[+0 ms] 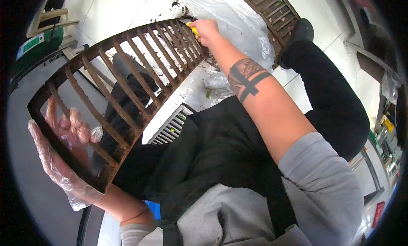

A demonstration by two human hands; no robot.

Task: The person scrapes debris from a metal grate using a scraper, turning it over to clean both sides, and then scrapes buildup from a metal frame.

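A long, rusty brown metal grate (146, 115) with many slats is tilted up in front of me, across my legs. My left hand (70, 140), in a clear plastic glove, is wrapped around its near end, with fingers curled through the slats. At the far end, my bare right hand (206, 33) grips a yellow-handled tool (193, 28). The tool's tip reaches the grate's far corner; its blade is too hard to make out. Dark flakes of dirt (185, 10) lie by that corner.
Clear plastic sheeting (242, 31) covers tiled floor beyond the grate. A second rusty grate (276, 12) lies at the top right, near my shoe (301, 30). A slotted pale grating (168, 129) is below. A grey surface (42, 114) stands left, a green container (40, 46) behind it.
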